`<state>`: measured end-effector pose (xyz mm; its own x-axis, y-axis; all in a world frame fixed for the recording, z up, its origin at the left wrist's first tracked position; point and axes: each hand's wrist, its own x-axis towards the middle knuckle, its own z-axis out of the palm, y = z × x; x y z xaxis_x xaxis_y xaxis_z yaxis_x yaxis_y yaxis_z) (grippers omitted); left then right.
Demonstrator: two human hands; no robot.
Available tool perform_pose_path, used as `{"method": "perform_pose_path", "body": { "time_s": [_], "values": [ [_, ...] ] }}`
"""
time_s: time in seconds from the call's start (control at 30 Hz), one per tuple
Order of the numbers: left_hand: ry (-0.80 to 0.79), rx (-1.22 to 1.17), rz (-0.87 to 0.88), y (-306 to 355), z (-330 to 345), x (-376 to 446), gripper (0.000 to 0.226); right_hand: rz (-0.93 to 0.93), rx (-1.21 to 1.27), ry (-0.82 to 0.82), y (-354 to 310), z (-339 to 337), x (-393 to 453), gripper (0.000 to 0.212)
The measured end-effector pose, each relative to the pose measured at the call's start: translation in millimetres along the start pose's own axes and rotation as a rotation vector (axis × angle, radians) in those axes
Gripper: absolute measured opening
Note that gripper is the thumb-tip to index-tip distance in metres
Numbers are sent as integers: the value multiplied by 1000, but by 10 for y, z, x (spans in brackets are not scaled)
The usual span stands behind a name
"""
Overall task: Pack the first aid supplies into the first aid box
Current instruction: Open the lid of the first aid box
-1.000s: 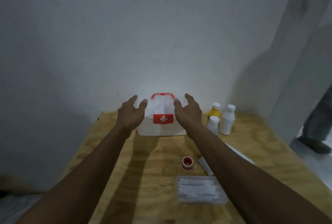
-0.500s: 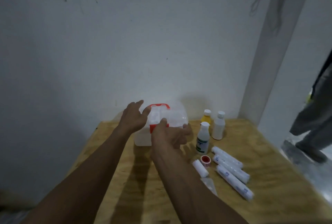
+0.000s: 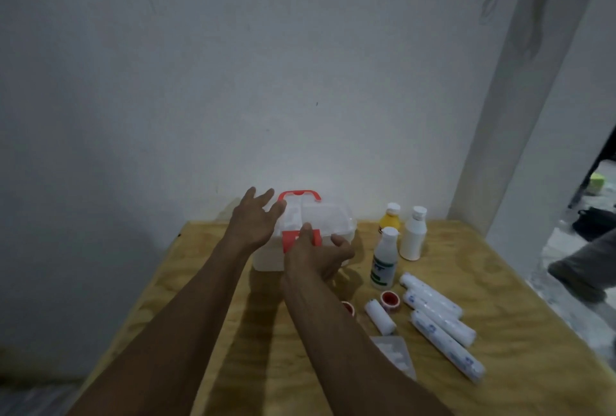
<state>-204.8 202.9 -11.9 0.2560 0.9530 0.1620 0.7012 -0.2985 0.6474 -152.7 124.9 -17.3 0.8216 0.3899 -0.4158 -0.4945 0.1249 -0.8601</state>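
Box: the first aid box (image 3: 328, 220) sits at the table's (image 3: 206, 282) far edge against the wall, lid down
Your left hand (image 3: 255, 224): fingers spread loose, resting at the box's left side
Your right hand (image 3: 316, 255): fingers on the red latch (image 3: 316, 237) (whether pinching, you cannot tell)
Supplies: three bottles (image 3: 413, 234), bandage rolls (image 3: 440, 319) and tape rolls (image 3: 389, 299) lie right of the box
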Motion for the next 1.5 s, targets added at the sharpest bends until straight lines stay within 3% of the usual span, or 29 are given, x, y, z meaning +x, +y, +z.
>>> {"method": "perform_pose_path", "body": {
  "time_s": [0.17,0.3,0.43,0.63,0.9,1.1,1.27,1.4,1.5],
  "values": [
    [-2,12,-11,-56,-11,-34,57,-70,-91,-35,4,-79,-27,44],
    [-13,4,3,-23,-4,-21,58,-368,-250,-127,-1,-196,16,38],
    [-12,1,-9,-17,-18,-13,58,-607,-439,-322,-83,-290,88,21],
    [-28,-3,-3,-18,-22,-5,58,-871,-687,-597,-159,-482,286,38],
    [2,-55,45,-85,-19,1,61,-1302,-955,-667,-421,-416,453,23],
    [135,-299,-53,-83,-6,-64,68,-1476,-979,-662,-612,-291,498,16],
    [232,-472,-125,-14,-43,-128,75,-1512,-949,-632,-789,-98,559,19],
    [261,-484,-134,-25,12,-128,78,-1510,-886,-577,-1059,251,602,19],
    [225,-339,-70,-119,107,-64,90,-1441,-870,-561,-1249,510,661,20]
  ]
}}
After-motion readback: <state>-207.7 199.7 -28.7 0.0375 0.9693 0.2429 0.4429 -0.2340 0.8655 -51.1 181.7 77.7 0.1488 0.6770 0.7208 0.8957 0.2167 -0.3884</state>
